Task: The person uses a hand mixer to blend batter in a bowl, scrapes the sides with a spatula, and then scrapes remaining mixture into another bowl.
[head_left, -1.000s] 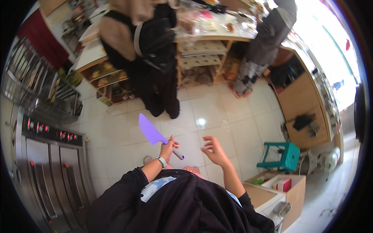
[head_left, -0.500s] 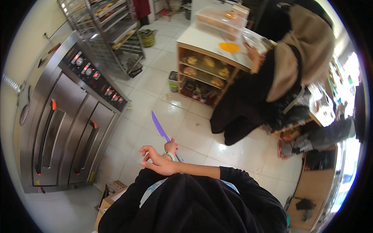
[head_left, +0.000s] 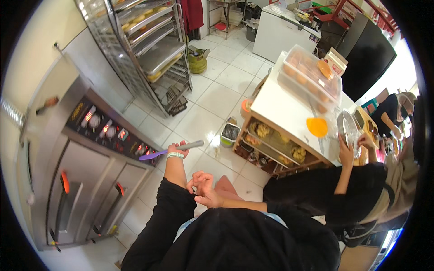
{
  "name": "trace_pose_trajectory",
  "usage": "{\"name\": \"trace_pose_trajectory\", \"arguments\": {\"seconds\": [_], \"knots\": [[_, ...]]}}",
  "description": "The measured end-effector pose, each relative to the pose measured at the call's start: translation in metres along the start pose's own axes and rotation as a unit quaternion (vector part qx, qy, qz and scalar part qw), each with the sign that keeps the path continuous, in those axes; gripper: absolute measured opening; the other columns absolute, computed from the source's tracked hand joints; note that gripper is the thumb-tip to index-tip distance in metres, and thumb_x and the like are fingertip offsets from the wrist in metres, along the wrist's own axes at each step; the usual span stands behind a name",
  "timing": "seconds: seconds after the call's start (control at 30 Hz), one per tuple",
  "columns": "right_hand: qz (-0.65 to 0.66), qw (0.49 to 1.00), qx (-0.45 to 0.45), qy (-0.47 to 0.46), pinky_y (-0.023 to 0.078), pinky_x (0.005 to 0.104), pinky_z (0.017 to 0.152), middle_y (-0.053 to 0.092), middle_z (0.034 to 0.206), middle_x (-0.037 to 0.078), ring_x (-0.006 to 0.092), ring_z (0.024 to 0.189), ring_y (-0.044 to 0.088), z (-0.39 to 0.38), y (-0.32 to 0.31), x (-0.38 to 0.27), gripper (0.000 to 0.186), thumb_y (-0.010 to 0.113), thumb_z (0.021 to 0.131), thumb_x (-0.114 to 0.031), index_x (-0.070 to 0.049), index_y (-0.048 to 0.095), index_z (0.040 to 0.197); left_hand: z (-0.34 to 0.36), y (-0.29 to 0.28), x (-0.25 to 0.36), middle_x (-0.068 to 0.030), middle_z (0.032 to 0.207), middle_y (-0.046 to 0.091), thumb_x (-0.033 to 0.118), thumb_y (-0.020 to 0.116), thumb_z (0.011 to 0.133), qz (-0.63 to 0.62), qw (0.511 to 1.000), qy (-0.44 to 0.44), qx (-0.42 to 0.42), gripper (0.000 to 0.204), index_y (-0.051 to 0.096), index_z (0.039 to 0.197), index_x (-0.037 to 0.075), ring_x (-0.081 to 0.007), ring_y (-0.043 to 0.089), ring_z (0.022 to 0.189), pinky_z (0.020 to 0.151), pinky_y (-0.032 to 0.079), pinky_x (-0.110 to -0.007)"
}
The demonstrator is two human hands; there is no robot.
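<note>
My left hand (head_left: 177,151) is closed around a knife with a purple blade (head_left: 151,156) and a grey handle (head_left: 193,145). The knife lies sideways in it, blade toward the oven panel, handle pointing right. A pale bracelet circles that wrist. My right hand (head_left: 205,190) reaches across from the right, its fingers bent at the pushed-up cuff of my black left sleeve (head_left: 177,198), and appears to pinch the cloth.
A steel deck oven (head_left: 72,180) stands at the left. Behind it is a tray rack (head_left: 153,54) with baked goods, beside a green gas cylinder (head_left: 197,60). At right, a co-worker (head_left: 316,189) handles a metal bowl (head_left: 347,128) by a white-topped counter (head_left: 276,97). A small bin (head_left: 230,133) sits on the floor.
My view has turned toward the rack and counter. The left hand has swung the knife from pointing forward to pointing left at the oven. My right hand stays by the left sleeve.
</note>
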State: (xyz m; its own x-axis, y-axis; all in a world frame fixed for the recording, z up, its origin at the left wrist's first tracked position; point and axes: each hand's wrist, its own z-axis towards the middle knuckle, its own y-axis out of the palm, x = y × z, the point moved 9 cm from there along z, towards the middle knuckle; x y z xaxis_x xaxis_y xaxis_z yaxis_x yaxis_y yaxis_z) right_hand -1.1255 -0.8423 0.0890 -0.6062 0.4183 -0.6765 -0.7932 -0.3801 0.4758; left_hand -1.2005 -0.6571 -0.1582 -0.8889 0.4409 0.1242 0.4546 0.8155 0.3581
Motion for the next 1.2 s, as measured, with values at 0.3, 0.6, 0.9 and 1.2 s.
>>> {"name": "trace_pose_trajectory", "arguments": {"seconds": [0.3,0.6,0.9,1.2], "knots": [[0.202,0.957,0.166,0.125,0.031,0.0365,0.072,0.028,0.099,0.007,0.0222,0.083,0.038,0.212,-0.112,0.038,0.065,0.063,0.059,-0.015,-0.015,0.025,0.111,0.046,0.237,0.070,-0.0138,0.076,0.061,0.024,0.048,0.089,0.697,0.662,0.270,0.053,0.021,0.050,0.086,0.004,-0.0298,0.063,0.068,0.059,0.051,-0.043],[0.010,0.997,-0.068,0.039,0.037,0.0291,0.075,0.024,0.104,0.006,0.0158,0.084,0.039,0.473,-0.219,0.090,0.052,0.054,0.081,0.002,-0.010,0.017,0.115,0.147,0.530,0.003,-0.0221,0.101,0.061,0.022,0.052,0.083,0.903,0.219,0.362,-0.075,0.023,0.065,0.095,0.005,-0.0354,0.062,0.089,0.074,0.051,-0.041],[0.031,0.970,0.195,-0.143,0.034,0.0327,0.072,0.029,0.101,0.009,0.0199,0.084,0.037,0.549,-0.438,0.057,0.047,0.055,0.072,-0.011,-0.018,0.025,0.107,0.225,0.905,-0.043,-0.0146,0.085,0.058,0.026,0.042,0.093,0.104,0.929,-0.089,-0.343,0.016,0.041,0.083,0.013,-0.0235,0.061,0.062,0.054,0.051,-0.033],[-0.182,0.869,0.460,-0.025,0.046,0.0338,0.076,0.045,0.090,0.006,0.0154,0.083,0.049,0.591,-0.770,0.002,0.016,0.047,0.088,-0.004,-0.006,0.041,0.103,0.180,1.058,-0.265,-0.0124,0.092,0.059,0.055,0.052,0.085,0.424,0.795,-0.021,-0.433,0.049,0.040,0.066,0.012,-0.0143,0.037,0.040,0.043,0.035,-0.030]]}}
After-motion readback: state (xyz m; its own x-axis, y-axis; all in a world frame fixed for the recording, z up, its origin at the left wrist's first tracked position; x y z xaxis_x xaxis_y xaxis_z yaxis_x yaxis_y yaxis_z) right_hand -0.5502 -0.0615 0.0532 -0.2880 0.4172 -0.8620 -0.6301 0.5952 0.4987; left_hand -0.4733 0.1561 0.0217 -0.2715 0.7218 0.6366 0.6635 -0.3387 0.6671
